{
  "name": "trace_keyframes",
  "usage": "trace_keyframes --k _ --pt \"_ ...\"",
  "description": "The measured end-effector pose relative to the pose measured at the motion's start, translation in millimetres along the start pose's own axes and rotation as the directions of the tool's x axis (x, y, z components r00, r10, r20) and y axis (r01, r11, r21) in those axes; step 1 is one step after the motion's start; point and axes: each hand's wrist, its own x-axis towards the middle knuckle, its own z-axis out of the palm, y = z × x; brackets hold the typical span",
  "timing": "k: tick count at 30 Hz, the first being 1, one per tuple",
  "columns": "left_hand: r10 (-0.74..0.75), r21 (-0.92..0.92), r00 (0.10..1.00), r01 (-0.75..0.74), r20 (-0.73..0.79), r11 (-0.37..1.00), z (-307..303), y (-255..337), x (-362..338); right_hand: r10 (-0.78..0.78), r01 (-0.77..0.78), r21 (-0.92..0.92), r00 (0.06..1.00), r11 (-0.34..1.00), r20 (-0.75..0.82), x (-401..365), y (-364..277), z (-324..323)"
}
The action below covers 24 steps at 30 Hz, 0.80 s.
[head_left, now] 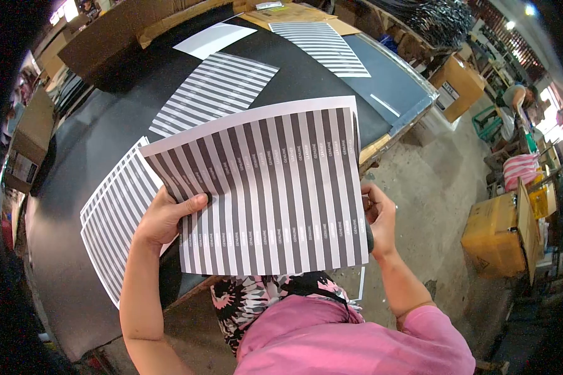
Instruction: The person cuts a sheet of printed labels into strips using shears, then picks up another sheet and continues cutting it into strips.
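Note:
A large paper sheet with black and white stripes (275,194), printed with small "GENUINE LEATHER" lettering, is held up in front of my body. My left hand (166,215) grips its left side, the thumb lying across the printed face and the fingers behind it. At the right edge, my right hand (380,215) has its fingers curled in against the sheet; the fingertips are partly hidden. A stack of similar striped sheets (116,215) lies on the dark table to the left, partly behind my left hand.
Beyond the held sheet, another striped sheet (216,94), a white sheet (216,39) and a further striped sheet (322,47) lie on the black tabletop (131,75). Cardboard boxes (494,234) stand on the floor at right. Another person (516,103) bends over in the right background.

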Motion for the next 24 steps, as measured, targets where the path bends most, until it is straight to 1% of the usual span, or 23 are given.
trace_keyframes --k 1,3,7,9,10,11,13,17,19,20,22,23,24 --pt "0.007 -0.031 1.000 -0.007 0.010 0.999 0.4 0.4 0.0 -0.003 0.003 0.000 1.000 1.000 0.000 0.3 -1.9 1.3" --pt "0.003 -0.032 1.000 -0.002 0.012 0.999 -0.7 0.6 0.5 0.021 -0.021 0.072 1.000 0.997 -0.010 -0.2 -6.7 4.5" --pt "-0.005 -0.020 1.000 0.005 0.002 1.000 -1.3 -0.6 0.6 -0.033 0.032 0.048 0.999 0.998 0.012 -0.8 -3.2 3.5" --pt "-0.008 -0.016 1.000 0.008 0.010 1.000 -3.8 -1.8 1.8 0.007 -0.006 0.099 1.000 0.995 -0.004 -1.7 -4.6 5.4" --pt "-0.013 -0.011 1.000 0.014 0.015 1.000 -4.1 -2.2 2.3 0.002 -0.002 0.097 1.000 0.995 -0.007 -1.9 -3.9 5.2" --pt "-0.015 0.017 1.000 0.015 -0.011 1.000 -2.3 -0.8 1.2 0.003 -0.002 0.095 1.000 0.995 -0.010 -1.8 -2.3 4.8" --pt "-0.001 -0.004 1.000 0.002 0.006 1.000 -2.5 -0.7 1.6 -0.003 0.005 0.116 1.000 0.993 -0.020 -1.0 -2.4 6.7" --pt "0.024 -0.047 0.999 -0.023 0.026 0.999 -2.0 -0.8 1.1 0.014 -0.013 0.112 1.000 0.994 -0.005 -1.5 -4.1 5.5" --pt "0.011 -0.043 1.000 -0.010 0.022 0.999 -2.0 -0.3 0.7 0.023 -0.023 0.033 1.000 0.999 -0.009 -2.4 -4.7 4.1" --pt "-0.002 -0.038 1.000 0.003 0.019 0.999 -2.1 -0.1 0.7 0.022 -0.022 0.033 1.000 0.999 -0.009 -2.6 -2.7 3.3" --pt "0.003 -0.020 1.000 -0.002 0.012 1.000 -2.0 -0.2 0.6 0.000 0.000 -0.046 1.000 0.999 -0.021 -2.6 2.6 2.1" --pt "0.007 -0.002 1.000 -0.007 0.005 1.000 -2.0 -0.2 0.7 -0.001 0.000 -0.045 1.000 0.999 -0.022 -1.3 2.5 3.9" --pt "0.007 -0.002 1.000 -0.007 0.005 1.000 -2.4 -0.5 0.9 -0.044 0.045 0.025 0.999 0.999 -0.032 1.1 2.2 7.1"
